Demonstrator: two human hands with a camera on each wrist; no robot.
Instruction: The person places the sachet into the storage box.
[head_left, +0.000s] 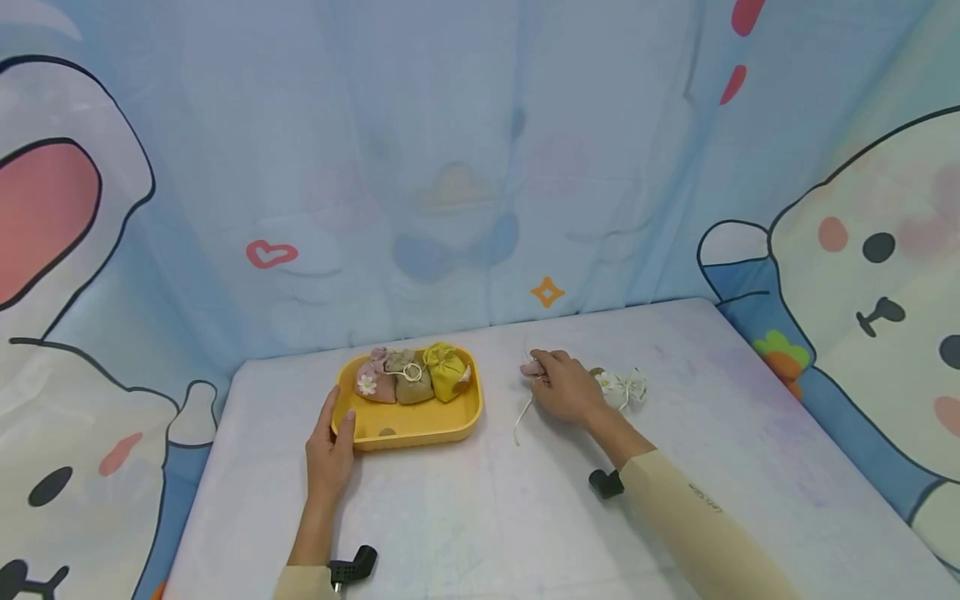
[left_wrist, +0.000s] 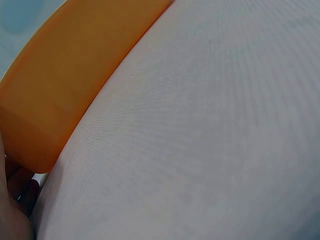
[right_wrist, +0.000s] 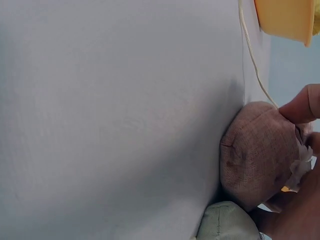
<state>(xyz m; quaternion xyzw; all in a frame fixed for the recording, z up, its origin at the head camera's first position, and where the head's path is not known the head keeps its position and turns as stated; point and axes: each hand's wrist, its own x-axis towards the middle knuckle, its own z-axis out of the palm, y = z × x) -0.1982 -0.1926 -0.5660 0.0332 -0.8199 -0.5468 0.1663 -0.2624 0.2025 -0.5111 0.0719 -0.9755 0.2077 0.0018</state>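
My left hand (head_left: 330, 450) grips the left end of a yellow tray (head_left: 420, 433), thumb at the front corner and fingers along the outside. Along the tray's back side lie a pink drawstring pouch (head_left: 381, 390) with a white flower, a grey-brown pouch (head_left: 412, 390) and a yellow pouch (head_left: 447, 375). To the right of the tray, my right hand (head_left: 566, 387) pinches another pink pouch (right_wrist: 260, 155), whose pale cord (right_wrist: 252, 60) trails toward the tray. A pale green pouch (right_wrist: 227, 222) sits close beside it, partly hidden by the hand in the head view.
The white-covered table (head_left: 465, 517) ends at the back against a blue cartoon curtain (head_left: 450, 167). Black wrist cameras (head_left: 354, 565) sit on both forearms. A pouch with a white flower and gathered top (head_left: 634, 387) lies just right of my right hand.
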